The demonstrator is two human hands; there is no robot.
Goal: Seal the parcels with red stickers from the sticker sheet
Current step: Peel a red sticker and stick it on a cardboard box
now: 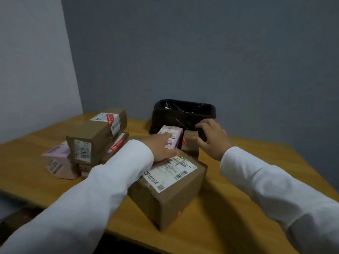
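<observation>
Right hand (212, 138) gripping small brown parcel (190, 143)

From my remote station the room reads dim and bluish, the grey wall (201, 52) flat and evenly lit, with soft shadows pooling under the cardboard boxes (165, 189) on the wooden table (238, 208). My white sleeves (110, 180) are the brightest things in view and bow outward at the lower corners, a wide-angle stretch. The whole picture is soft with slight motion blur, so label print is unreadable, and the black bin (183, 110) loses detail in shadow.
</observation>
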